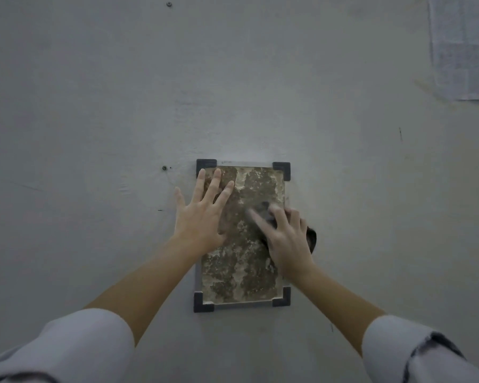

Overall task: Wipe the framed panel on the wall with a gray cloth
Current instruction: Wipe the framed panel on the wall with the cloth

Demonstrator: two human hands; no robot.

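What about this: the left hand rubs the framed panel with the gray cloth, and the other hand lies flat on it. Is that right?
Not quite. It is the right hand, not the left, that rubs the framed panel with the gray cloth, as the head view shows. The other hand, the left hand, does lie flat on it.

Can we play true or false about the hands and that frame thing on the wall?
1. The left hand lies flat, fingers spread, on the framed panel. True.
2. The right hand holds a gray cloth against the panel. True.
3. The cloth is bright red. False: it is dark gray.
4. Only two corners have dark brackets. False: all four corners have a dark bracket.
5. A paper sheet hangs on the wall, upper right. True.
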